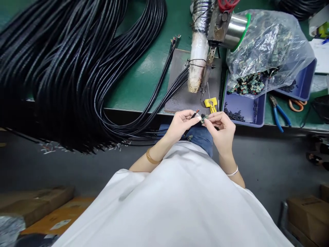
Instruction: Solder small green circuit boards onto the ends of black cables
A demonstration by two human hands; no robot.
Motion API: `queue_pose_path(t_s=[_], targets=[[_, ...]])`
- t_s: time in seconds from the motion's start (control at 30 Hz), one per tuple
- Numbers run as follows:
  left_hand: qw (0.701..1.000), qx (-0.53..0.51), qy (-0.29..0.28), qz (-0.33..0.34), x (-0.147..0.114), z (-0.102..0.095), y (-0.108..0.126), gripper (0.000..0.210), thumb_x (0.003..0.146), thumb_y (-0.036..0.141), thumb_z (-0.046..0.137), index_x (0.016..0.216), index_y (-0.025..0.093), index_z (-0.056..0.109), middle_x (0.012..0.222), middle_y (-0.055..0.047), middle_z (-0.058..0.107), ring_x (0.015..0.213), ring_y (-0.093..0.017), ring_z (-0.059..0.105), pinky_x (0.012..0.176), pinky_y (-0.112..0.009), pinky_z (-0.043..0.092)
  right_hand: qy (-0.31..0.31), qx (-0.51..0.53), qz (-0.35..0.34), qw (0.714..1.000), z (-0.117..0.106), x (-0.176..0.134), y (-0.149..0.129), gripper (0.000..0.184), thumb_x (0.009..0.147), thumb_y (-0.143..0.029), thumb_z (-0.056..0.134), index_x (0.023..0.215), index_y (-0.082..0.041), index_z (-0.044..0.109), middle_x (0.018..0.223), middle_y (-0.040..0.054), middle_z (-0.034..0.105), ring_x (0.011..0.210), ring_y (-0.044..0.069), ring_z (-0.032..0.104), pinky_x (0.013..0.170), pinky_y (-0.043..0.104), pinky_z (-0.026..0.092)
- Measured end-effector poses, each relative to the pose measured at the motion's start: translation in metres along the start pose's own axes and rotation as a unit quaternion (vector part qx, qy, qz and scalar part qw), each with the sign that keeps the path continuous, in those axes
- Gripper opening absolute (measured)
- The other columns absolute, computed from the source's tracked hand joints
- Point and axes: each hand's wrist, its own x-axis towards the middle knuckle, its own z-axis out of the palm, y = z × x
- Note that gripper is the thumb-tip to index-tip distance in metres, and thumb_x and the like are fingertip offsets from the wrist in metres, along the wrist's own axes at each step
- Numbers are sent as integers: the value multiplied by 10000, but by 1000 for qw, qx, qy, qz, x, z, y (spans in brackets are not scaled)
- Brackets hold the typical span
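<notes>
My left hand [183, 124] pinches a black cable [195, 113] whose stripped end shows a bit of red. Opposite it, my right hand [220, 128] grips a small green circuit board [204, 119] between thumb and fingertips. Board and left fingertips meet at the table's front edge; whether cable and board are joined I cannot tell. Just beyond the fingers stands a yellow clip [211, 103]. Above it a soldering iron [208, 65] points down beside a foil-and-white-wrapped duct [196, 61].
Thick bundles of black cables [77, 61] cover the left of the green table [140, 80]. At right are a purple tray [257, 115] with small black pieces, a plastic bag [272, 44] of circuit boards, blue-handled pliers [279, 115] and a solder spool [235, 31]. Cardboard boxes [308, 216] stand below.
</notes>
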Motion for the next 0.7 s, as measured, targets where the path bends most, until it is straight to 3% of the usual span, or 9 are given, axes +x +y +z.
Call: queue_pose_path(t_s=[0.17, 0.27, 0.33, 0.43, 0.53, 0.7], targets=[[1000, 3, 19, -19, 0, -1, 0, 352, 688, 428, 849, 733, 131, 666, 529, 83, 381, 453, -13, 235, 446, -205, 161, 25, -56, -54, 997, 2, -3, 2, 81, 885, -263, 680, 818, -245, 638, 946, 30, 658, 846, 159, 666, 666, 295, 625], [998, -10, 38, -47, 0, -1, 1, 378, 673, 440, 847, 715, 136, 627, 522, 89, 325, 439, -12, 198, 441, -220, 84, 63, -114, -165, 978, 0, -7, 8, 76, 886, -205, 672, 910, -277, 658, 1022, 36, 712, 982, 193, 693, 807, 356, 625], [997, -19, 36, -59, 0, -2, 3, 381, 666, 433, 850, 709, 138, 613, 524, 92, 306, 436, -10, 188, 440, -221, 73, 48, -147, -238, 959, -1, -9, 14, 163, 877, -166, 674, 968, -300, 657, 1004, 23, 740, 970, 192, 713, 851, 370, 621], [998, -23, 21, -63, 0, -2, 3, 376, 677, 424, 848, 709, 139, 606, 520, 95, 292, 431, -8, 183, 430, -217, 76, 12, -187, -296, 937, 0, -10, 20, 206, 865, -134, 681, 988, -297, 650, 964, 12, 758, 877, 171, 737, 767, 329, 631], [997, -42, 10, -62, 0, -2, 1, 348, 713, 406, 833, 758, 145, 607, 529, 96, 313, 435, -8, 189, 422, -200, 86, 27, -183, -303, 935, 3, -8, 20, 201, 842, -91, 699, 947, -257, 654, 926, 10, 762, 839, 154, 737, 739, 302, 626], [997, -65, 23, -18, -1, 1, -5, 308, 748, 379, 817, 878, 161, 643, 592, 60, 470, 491, -28, 360, 450, -164, 207, 104, -108, -231, 961, -1, -3, 7, 187, 829, -89, 722, 909, -254, 689, 904, 7, 750, 848, 171, 727, 774, 359, 632]])
